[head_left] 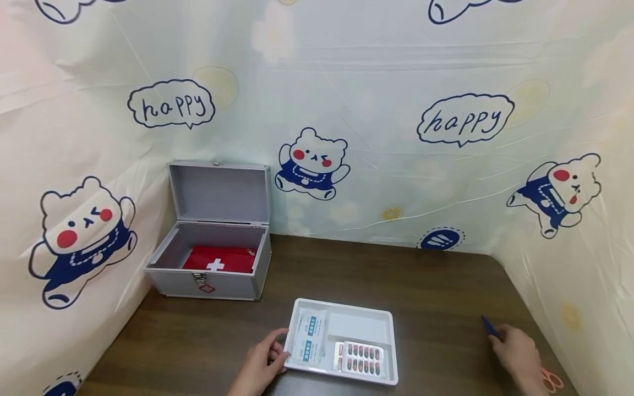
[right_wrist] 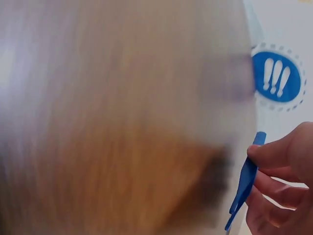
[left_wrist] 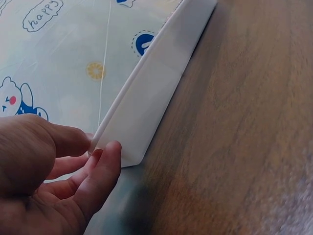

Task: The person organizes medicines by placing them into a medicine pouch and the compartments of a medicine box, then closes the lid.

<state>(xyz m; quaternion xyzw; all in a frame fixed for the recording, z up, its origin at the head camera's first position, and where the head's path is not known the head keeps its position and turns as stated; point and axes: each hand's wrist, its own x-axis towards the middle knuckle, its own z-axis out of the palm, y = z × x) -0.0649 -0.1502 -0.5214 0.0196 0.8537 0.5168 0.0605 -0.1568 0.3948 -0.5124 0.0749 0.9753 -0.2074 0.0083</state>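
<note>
My left hand (head_left: 262, 360) pinches the near left corner of a white divided tray (head_left: 360, 327). In the left wrist view its thumb lies at the tray's rim and a finger bends against the outer wall (left_wrist: 151, 98). Packets with blue labels (head_left: 308, 336) fill the tray's left compartment, and a blister pack of capsules (head_left: 363, 358) lies in the near right one. Off to the right, my right hand (head_left: 517, 352) holds blue tweezers (right_wrist: 248, 174) between thumb and fingers. Orange-handled scissors (head_left: 552, 379) show beside that wrist, their blades hidden.
A silver case (head_left: 213, 285) stands at the back left with its lid (head_left: 220, 192) raised. Inside lies a red pouch (head_left: 220, 258) with a white cross. Printed cloth (head_left: 366, 165) hangs around the back and sides of the brown table (head_left: 436, 297).
</note>
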